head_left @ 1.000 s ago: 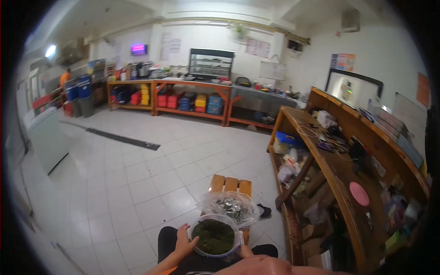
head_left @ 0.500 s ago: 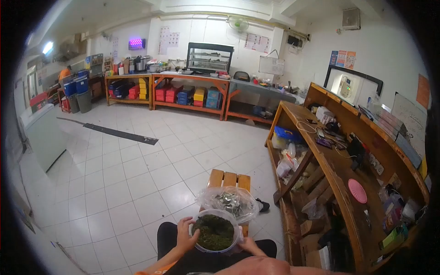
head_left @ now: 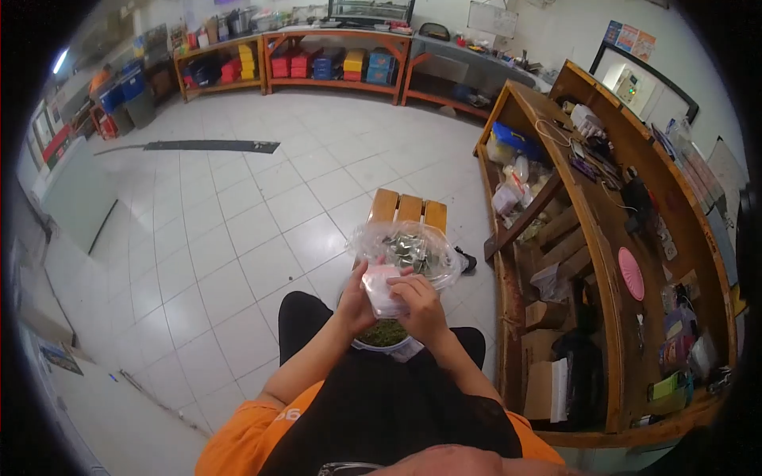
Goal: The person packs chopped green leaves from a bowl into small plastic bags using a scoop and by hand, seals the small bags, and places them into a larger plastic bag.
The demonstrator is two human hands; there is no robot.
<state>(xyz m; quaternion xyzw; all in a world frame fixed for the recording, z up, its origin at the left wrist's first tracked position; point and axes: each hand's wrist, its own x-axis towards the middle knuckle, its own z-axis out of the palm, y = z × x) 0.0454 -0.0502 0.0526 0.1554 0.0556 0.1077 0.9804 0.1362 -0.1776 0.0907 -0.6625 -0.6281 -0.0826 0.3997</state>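
Observation:
A stack of small clear plastic bags (head_left: 381, 292) with a pinkish top edge is held up between my hands. My left hand (head_left: 355, 301) grips it from the left side, closed on it. On the front of the stack rest the bent fingers of my right hand (head_left: 421, 305), seemingly pinching its right side. Below them, in my lap, a round plastic tub (head_left: 411, 349) contains green, crumbly leaf-like material (head_left: 384, 333); the hands and stack hide part of it. Just beyond is a large open clear bag (head_left: 446, 270) with several small filled packets (head_left: 406, 250) inside.
The clear bag sits on a slatted wooden stool (head_left: 409, 209). To the right stands a wooden counter with shelves (head_left: 587, 262), bearing phones, cables and a pink oval item (head_left: 631, 273). Orange-framed tables (head_left: 333, 91) line the far wall. A dark strip (head_left: 210, 146) lies on the tiled floor.
Both hands have left the tub's rim and come together above it, now with the stack of small bags between them. The camera view has tilted downward.

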